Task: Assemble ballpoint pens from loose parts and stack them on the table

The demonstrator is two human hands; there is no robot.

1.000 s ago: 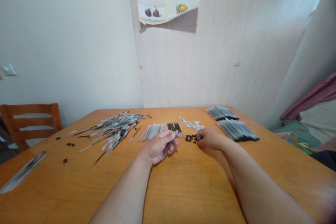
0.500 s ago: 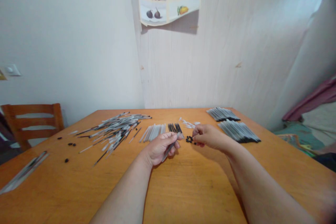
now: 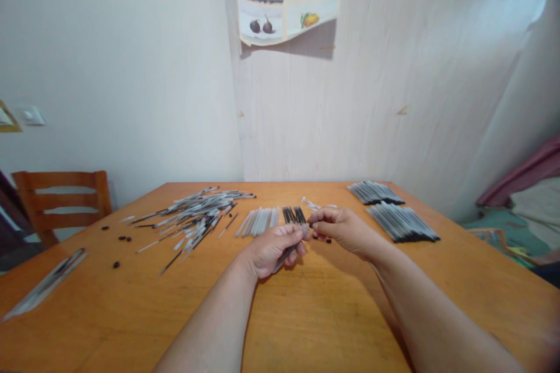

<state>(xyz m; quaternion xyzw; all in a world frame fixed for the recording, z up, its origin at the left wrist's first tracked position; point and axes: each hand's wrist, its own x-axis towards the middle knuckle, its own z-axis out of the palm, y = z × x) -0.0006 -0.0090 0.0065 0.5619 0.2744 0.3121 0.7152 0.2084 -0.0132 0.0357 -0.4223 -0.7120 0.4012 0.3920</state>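
Note:
My left hand (image 3: 276,249) is closed round a slim translucent pen (image 3: 285,257) with a dark core, its lower end sticking out below the palm. Close to the upper end of that pen, my right hand (image 3: 343,232) pinches a small black cap (image 3: 311,225) between thumb and fingers. Under the right hand lie a few loose black caps (image 3: 328,240). Just beyond the left fingers sits a row of black refills (image 3: 294,215), partly hidden. Left of these is a row of clear pen tubes (image 3: 258,221). Small white pieces (image 3: 307,204) lie behind my right hand.
A jumbled heap of pen parts (image 3: 196,213) spreads over the table (image 3: 306,320) at left. Two neat stacks of black-ended pens (image 3: 405,222) lie at right. Scattered black caps (image 3: 116,264) and a clear bundle (image 3: 48,285) are at far left, near a wooden chair (image 3: 65,201).
My right hand has moved left from the loose black caps to the pen's end, now with a black cap in its fingers. My left hand keeps its hold. The view has shifted slightly.

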